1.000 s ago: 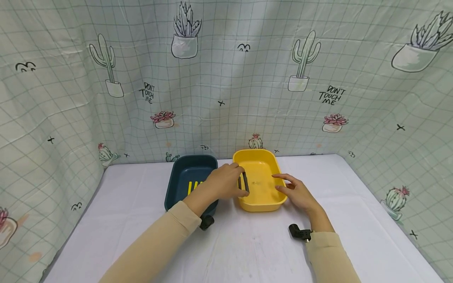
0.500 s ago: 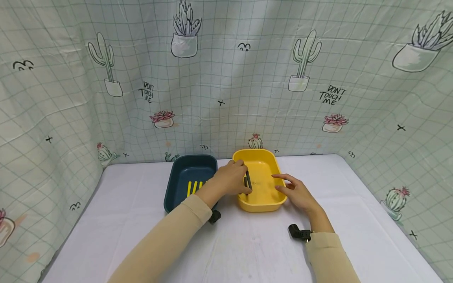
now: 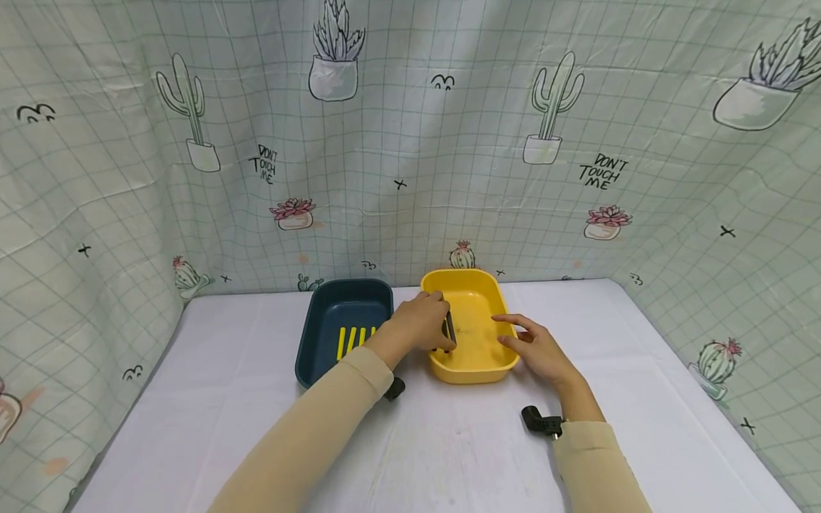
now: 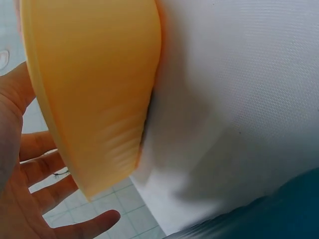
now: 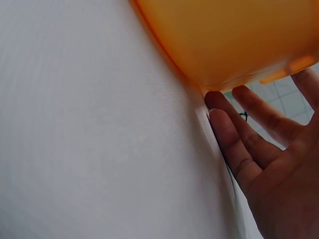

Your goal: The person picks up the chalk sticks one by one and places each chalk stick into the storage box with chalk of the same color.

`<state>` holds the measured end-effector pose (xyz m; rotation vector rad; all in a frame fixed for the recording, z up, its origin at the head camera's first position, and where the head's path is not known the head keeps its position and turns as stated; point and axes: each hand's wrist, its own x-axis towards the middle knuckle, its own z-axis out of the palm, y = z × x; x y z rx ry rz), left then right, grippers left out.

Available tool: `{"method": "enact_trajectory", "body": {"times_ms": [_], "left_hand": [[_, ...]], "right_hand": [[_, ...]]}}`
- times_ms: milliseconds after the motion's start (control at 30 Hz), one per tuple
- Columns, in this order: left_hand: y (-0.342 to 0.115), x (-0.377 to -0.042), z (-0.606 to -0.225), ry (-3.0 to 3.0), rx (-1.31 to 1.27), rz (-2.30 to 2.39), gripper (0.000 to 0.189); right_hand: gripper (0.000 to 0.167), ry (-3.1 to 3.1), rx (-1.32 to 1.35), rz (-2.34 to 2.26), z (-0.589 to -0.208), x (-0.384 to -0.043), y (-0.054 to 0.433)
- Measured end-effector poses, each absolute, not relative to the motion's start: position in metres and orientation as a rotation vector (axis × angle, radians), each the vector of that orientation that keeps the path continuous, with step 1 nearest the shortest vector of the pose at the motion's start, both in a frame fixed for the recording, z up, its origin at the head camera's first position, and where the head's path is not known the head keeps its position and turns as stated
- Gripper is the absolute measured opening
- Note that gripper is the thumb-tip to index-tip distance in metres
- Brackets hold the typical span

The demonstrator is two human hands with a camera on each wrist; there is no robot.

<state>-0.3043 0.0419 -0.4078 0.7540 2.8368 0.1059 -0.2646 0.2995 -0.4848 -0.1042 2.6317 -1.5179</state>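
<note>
My left hand reaches over the left side of the yellow tray. It pinches a slim dark stick lengthwise between thumb and fingertips, low inside the tray. Another dark stick beside it is mostly hidden by the hand. In the left wrist view the loosely spread fingers show past the tray's outer wall, while the held stick is out of sight. At the tray's right rim rests my right hand, thumb and forefinger over the edge. Its other fingers lie relaxed against the outer wall in the right wrist view.
Left of the yellow tray stands a dark blue tray with several yellow sticks lying side by side, partly covered by my left forearm. Both trays are on a white tablecloth near the cactus-print curtain.
My left hand has moved slightly right and deeper into the yellow tray with the dark stick, then stayed nearly still. The right hand has kept its place at the rim.
</note>
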Motion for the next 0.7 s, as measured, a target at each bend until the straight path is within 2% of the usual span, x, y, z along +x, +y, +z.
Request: {"method": "enact_trajectory", "body": {"times_ms": [700], "left_hand": [[0.051,-0.314,-0.421,2.805,0.745,0.098,0.066]], "right_hand": [[0.042,2.638,-0.14,-1.532,-0.486,-0.266,0.3]]}}
